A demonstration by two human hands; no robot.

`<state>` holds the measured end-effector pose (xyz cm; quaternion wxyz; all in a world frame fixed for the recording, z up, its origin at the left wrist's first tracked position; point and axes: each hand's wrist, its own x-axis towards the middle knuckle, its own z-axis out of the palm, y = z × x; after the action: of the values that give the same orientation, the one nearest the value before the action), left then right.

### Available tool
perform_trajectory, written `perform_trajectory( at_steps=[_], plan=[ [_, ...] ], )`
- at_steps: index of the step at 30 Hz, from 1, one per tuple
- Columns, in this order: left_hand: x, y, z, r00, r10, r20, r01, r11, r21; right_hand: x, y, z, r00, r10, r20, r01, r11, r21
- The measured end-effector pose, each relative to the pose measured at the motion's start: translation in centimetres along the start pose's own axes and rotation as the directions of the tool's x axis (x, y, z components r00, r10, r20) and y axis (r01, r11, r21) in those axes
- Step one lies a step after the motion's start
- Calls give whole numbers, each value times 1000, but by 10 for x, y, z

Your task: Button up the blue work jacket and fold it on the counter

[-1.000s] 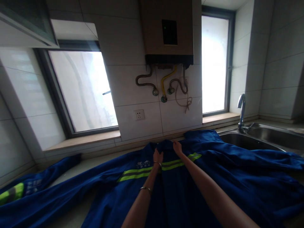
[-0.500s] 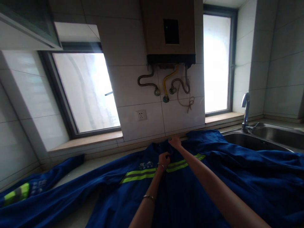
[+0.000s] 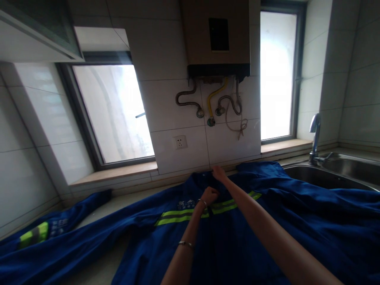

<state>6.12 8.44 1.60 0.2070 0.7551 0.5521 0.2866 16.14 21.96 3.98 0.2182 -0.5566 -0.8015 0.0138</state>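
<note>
A dark blue work jacket (image 3: 178,233) with yellow-green and grey reflective stripes lies spread over the counter, its collar toward the wall. My left hand (image 3: 209,194) is closed at the front opening, just below the collar, fingers on the cloth. Slightly farther away, my right hand (image 3: 219,173) grips the right side of the collar, with its fingertips partly hidden behind the hand. White lettering shows on the left chest. Both forearms cross over the jacket's body.
Another blue garment piece with a reflective band (image 3: 34,234) lies at the left on the counter (image 3: 101,263). A steel sink (image 3: 353,168) with a faucet (image 3: 315,138) is at the right. The water heater (image 3: 218,39) hangs on the tiled wall above pipes, between two windows.
The view has shifted slightly, so the room appears a little farther right. My left hand has moved slightly up and right along the jacket's opening. My right hand stays at the collar.
</note>
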Motion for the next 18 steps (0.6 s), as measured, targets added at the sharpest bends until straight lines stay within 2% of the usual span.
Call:
perform_trajectory(
  at_steps=[3, 5, 7, 9, 11, 12, 14, 16, 18],
  plan=[
    [2, -6, -17, 996, -73, -55, 74, 997, 9, -4, 6, -6, 999, -5, -49, 5, 1000, 8],
    [1, -11, -32, 977, -116, -177, 121, 992, 19, -7, 8, -9, 997, -41, -66, 42, 999, 14],
    [-1, -18, -51, 921, -160, -356, 184, 982, 34, -12, 8, -12, 993, -88, -78, 90, 996, 18],
    [-6, -26, -70, 830, -183, -527, 245, 968, 50, -19, 8, -14, 987, -128, -92, 130, 991, 20],
    [-11, -34, -85, 758, -171, -630, 274, 959, 70, -27, 8, -18, 981, -162, -109, 165, 986, 21],
    [-12, -37, -89, 742, -145, -654, 274, 957, 99, -31, 9, -20, 977, -179, -115, 182, 983, 22],
    [-14, -42, -91, 750, -65, -658, 256, 946, 198, -40, 10, -24, 967, -223, -125, 227, 974, 22],
    [-14, -42, -87, 786, 0, -618, 244, 919, 310, -49, 12, -28, 947, -291, -133, 296, 955, 16],
    [-12, -39, -81, 823, 12, -569, 247, 893, 376, -56, 15, -32, 920, -368, -133, 372, 928, 3]
  ],
)
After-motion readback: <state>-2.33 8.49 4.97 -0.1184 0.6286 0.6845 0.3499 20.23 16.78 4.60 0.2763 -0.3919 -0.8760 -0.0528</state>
